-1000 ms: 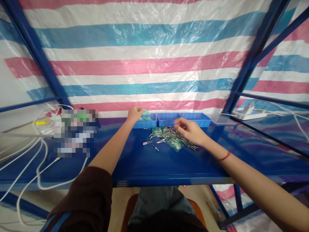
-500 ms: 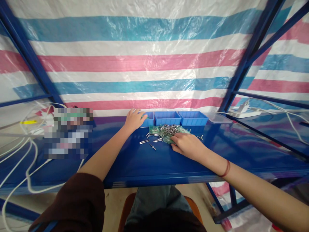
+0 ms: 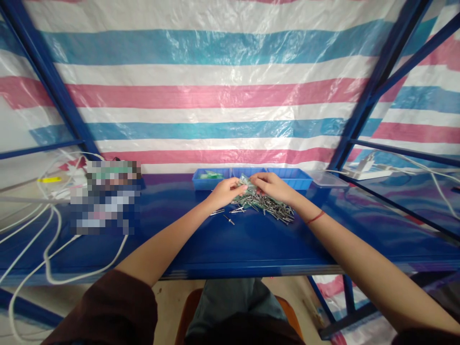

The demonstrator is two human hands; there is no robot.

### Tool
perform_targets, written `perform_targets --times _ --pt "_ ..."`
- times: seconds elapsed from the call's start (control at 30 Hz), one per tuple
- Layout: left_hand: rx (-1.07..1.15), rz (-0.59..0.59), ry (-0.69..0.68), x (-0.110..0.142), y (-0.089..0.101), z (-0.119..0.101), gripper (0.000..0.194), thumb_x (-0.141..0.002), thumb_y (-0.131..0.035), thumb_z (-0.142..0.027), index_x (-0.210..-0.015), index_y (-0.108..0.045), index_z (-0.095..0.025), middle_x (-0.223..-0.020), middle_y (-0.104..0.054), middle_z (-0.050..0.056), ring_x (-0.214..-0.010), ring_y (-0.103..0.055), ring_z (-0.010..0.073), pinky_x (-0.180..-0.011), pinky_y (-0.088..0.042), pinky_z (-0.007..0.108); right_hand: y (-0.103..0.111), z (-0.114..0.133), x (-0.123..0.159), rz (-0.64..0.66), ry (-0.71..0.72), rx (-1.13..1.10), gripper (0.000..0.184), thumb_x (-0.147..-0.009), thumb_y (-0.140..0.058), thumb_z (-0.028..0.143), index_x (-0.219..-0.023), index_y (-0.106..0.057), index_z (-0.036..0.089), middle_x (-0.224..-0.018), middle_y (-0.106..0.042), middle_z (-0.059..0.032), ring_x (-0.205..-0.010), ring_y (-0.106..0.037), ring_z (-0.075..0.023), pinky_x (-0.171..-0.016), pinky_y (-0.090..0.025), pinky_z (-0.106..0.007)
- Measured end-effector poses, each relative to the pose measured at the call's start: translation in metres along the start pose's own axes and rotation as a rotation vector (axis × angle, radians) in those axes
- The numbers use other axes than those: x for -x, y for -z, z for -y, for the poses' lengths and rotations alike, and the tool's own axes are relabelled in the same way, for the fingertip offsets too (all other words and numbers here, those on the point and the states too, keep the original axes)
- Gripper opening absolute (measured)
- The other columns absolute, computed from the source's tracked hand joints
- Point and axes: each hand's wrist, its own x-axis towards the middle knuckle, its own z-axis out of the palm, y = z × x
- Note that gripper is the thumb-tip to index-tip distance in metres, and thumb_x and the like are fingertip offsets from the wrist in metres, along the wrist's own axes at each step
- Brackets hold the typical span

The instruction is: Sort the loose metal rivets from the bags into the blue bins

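Above a heap of metal blind rivets (image 3: 276,211), my left hand (image 3: 226,191) pinches a small clear, greenish plastic bag (image 3: 245,180) from its left side. My right hand (image 3: 275,186) has its fingers closed on the bag's right side. What the bag contains is too small to make out. More greenish plastic lies among the rivets below my hands. One loose rivet (image 3: 229,220) rests on the blue table (image 3: 215,244), nearer to me than the heap.
Behind the heap stand blue plastic bins in a row; the left bin (image 3: 201,183) holds green-tinted bags (image 3: 212,175). A clear lid (image 3: 328,178) lies to their right. White cables (image 3: 50,258) cross the table's left side. A power strip (image 3: 368,168) sits at far right.
My left hand has come from the left bin to the heap. My right hand has lifted from the rivets, and both hands now hold a bag. Rivets have spread toward the right front.
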Motion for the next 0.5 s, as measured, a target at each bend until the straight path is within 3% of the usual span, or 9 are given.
perform_targets --times 0.1,0.2,0.33,0.4,0.5 --pt "0.046 -0.094 0.019 0.000 0.002 0.003 0.023 -0.079 -0.059 -0.038 -0.077 -0.055 -0.016 -0.069 -0.062 0.001 -0.065 -0.058 0.0122 -0.061 -0.042 0.024 -0.009 -0.008 -0.003 0.006 0.019 -0.187 0.030 -0.076 -0.059 0.043 -0.089 -0.059 0.016 -0.067 -0.061 -0.0024 -0.059 -0.056 -0.0140 -0.053 -0.043 -0.027" --pt "0.118 -0.104 0.084 0.001 0.001 -0.002 0.024 -0.078 -0.061 -0.039 -0.082 -0.056 -0.016 -0.072 -0.062 0.001 -0.065 -0.057 0.0112 -0.058 -0.041 0.021 -0.014 -0.013 -0.002 -0.067 0.094 -0.145 0.029 -0.073 -0.063 0.045 -0.076 -0.056 0.017 -0.061 -0.058 -0.0006 -0.057 -0.053 -0.0132 -0.054 -0.042 -0.027" --pt "0.365 -0.153 0.271 0.005 -0.004 -0.016 0.038 -0.081 -0.056 -0.050 -0.097 -0.057 -0.017 -0.091 -0.066 0.008 -0.067 -0.060 0.0112 -0.054 -0.040 0.021 -0.011 -0.011 0.004 -0.321 0.362 0.200 0.014 -0.083 -0.052 0.027 -0.079 -0.060 0.017 -0.072 -0.060 -0.0047 -0.068 -0.054 -0.0165 -0.064 -0.045 -0.032" --pt "0.477 -0.147 0.344 0.007 -0.005 -0.022 0.045 -0.082 -0.049 -0.057 -0.095 -0.059 -0.015 -0.092 -0.066 0.011 -0.067 -0.060 0.0116 -0.055 -0.041 0.021 -0.008 -0.009 0.007 -0.354 0.525 0.428 0.017 -0.085 -0.046 0.017 -0.087 -0.063 0.017 -0.083 -0.062 -0.0085 -0.080 -0.055 -0.0202 -0.073 -0.045 -0.036" --pt "0.505 -0.141 0.331 0.010 -0.007 -0.025 0.041 -0.076 -0.060 -0.053 -0.087 -0.061 -0.014 -0.081 -0.065 0.007 -0.068 -0.059 0.0113 -0.059 -0.042 0.021 -0.007 -0.005 0.011 -0.319 0.656 0.618 0.024 -0.086 -0.043 0.013 -0.094 -0.065 0.020 -0.094 -0.062 -0.0102 -0.089 -0.053 -0.0231 -0.079 -0.044 -0.039"
